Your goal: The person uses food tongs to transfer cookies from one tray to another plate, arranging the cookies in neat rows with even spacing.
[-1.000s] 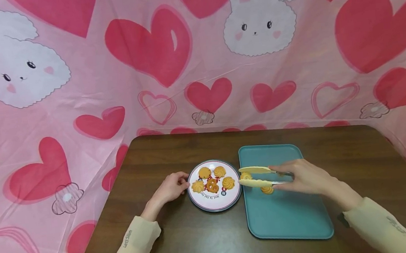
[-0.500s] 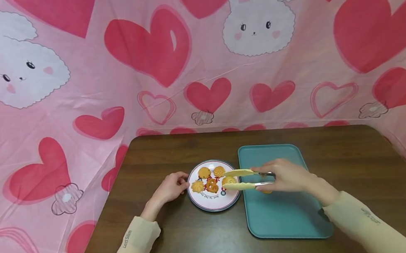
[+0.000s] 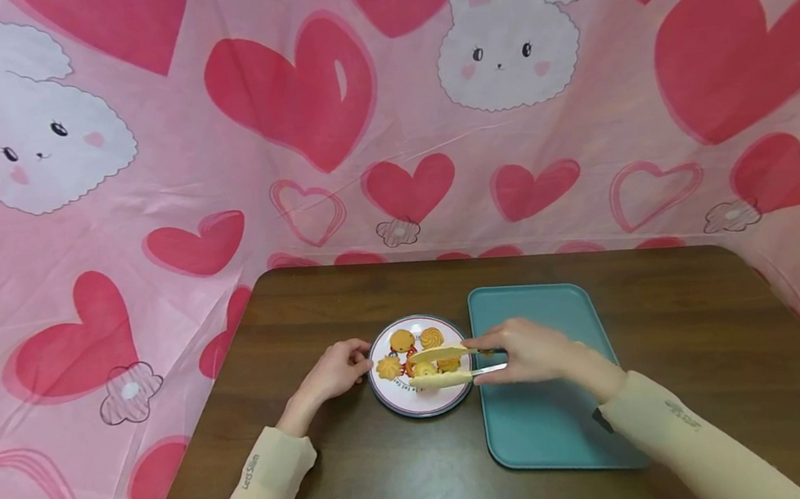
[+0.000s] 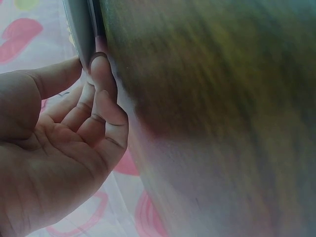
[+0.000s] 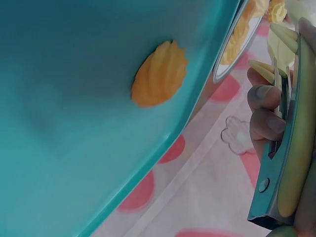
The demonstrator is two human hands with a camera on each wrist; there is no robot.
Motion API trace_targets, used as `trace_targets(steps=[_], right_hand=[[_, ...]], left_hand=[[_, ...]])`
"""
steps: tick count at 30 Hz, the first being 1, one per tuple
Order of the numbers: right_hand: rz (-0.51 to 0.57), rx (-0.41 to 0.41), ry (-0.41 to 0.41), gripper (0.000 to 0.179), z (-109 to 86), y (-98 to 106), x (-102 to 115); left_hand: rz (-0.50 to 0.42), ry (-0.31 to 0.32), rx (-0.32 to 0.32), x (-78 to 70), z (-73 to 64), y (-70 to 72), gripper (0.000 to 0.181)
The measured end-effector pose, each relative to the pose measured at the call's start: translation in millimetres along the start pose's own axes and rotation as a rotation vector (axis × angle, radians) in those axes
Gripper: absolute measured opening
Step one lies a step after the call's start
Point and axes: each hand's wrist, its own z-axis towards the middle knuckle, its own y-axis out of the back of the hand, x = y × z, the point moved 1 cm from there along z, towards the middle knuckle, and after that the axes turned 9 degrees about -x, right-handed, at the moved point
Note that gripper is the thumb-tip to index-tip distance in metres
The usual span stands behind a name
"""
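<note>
My left hand [image 3: 334, 370] pinches the left rim of a round white plate [image 3: 421, 403] between thumb and fingers; the left wrist view shows the grip on the plate's rim [image 4: 81, 34]. My right hand [image 3: 533, 349] holds a pair of tongs [image 3: 443, 380] with cream-coloured tips, reaching leftward over the plate. Between the tips is a yellowish swirl cookie [image 3: 424, 370], partly covered. A round cookie [image 3: 402, 341] and several other cookies lie on the plate, some hidden behind the tongs. On the teal tray [image 3: 561, 429], the right wrist view shows one ridged cookie [image 5: 160, 74]; my right hand hides it in the head view.
The tray stands just right of the plate on a brown wooden table [image 3: 367, 484]. A pink cloth [image 3: 321, 209] with hearts and rabbits hangs behind and beside the table.
My right hand has moved left from above the tray to the plate, carrying the cookie in the tongs. My left hand stays on the plate's rim.
</note>
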Motion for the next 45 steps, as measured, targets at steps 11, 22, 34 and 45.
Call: trace_targets(steps=[11, 22, 34, 45], right_hand=[[0.035, 0.047, 0.017, 0.061, 17.3, -14.9, 12.0], [0.049, 0.053, 0.023, 0.058, 24.5, -26.4, 17.4], [0.051, 0.059, 0.009, 0.06, 27.4, -31.8, 16.3], [0.051, 0.064, 0.009, 0.062, 27.5, -32.4, 15.6]], left_hand=[[-0.015, -0.04, -0.013, 2.2, 1.1, -1.2, 0.03], [-0.012, -0.042, -0.007, 2.5, 1.3, 0.0, 0.029], [-0.019, -0.063, -0.015, 2.4, 0.8, -0.3, 0.029], [-0.016, -0.065, -0.005, 2.7, 0.1, 0.9, 0.029]])
